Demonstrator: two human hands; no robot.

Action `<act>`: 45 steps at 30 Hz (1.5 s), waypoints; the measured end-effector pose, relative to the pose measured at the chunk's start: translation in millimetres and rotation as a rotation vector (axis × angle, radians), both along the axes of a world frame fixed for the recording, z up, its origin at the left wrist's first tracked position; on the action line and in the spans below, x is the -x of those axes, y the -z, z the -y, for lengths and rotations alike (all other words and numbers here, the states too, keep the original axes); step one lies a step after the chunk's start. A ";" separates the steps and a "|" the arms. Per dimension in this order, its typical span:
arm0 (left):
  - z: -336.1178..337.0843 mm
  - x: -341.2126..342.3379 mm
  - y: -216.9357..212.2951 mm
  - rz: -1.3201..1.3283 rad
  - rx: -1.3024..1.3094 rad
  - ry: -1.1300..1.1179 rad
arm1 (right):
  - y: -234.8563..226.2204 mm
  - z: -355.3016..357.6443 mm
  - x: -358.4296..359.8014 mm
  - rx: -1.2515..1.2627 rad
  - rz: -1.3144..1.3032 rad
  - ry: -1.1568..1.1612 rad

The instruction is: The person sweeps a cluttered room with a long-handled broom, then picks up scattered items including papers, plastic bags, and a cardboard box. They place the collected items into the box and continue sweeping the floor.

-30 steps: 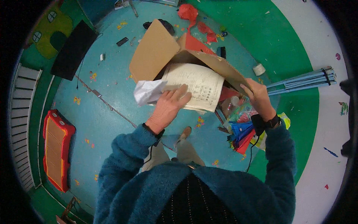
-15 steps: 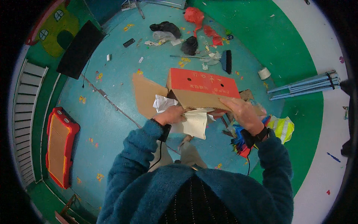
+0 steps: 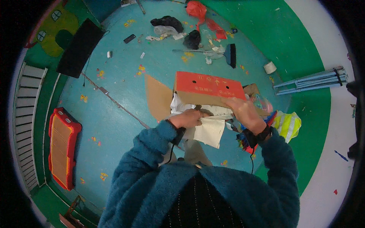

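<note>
A red and brown cardboard box [image 3: 209, 84] is tipped in front of me, its open side facing my body. Its brown side flap [image 3: 157, 97] sticks out to the left. My right hand [image 3: 248, 114] is closed on the edge of the box's top flap at the right. At the opening, my left hand [image 3: 188, 118] grips cream paper sheets [image 3: 207, 132], which hang down out of the box. Crumpled white paper [image 3: 177, 104] sits beside the left hand. The left fingertips are partly lost among the papers. Dark straps with cables circle both wrists.
Beyond the box lie a broom [image 3: 230, 56], black bags [image 3: 192, 39] and a red plastic bag [image 3: 197, 12]. A yellow reflective vest [image 3: 288, 126] is right of my right hand. Folded blue metal poles [image 3: 311, 83] lie farther right. A red-framed board [image 3: 62, 148] stands left.
My left hand has moved right with the cream sheets, which hang slightly lower and farther right. More paper shows within the box opening. My right hand stays on the flap.
</note>
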State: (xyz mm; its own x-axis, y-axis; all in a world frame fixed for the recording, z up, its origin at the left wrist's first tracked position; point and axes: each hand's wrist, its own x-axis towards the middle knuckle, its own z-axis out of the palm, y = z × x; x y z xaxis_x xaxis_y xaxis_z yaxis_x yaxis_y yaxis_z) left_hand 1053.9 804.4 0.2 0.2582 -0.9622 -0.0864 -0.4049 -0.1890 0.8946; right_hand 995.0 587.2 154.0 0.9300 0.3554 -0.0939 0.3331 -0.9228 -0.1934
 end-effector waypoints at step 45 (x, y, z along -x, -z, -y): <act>-161.2 53.5 248.1 -0.673 -0.311 -1.092 | 552.0 113.7 24.3 -0.808 -0.408 0.925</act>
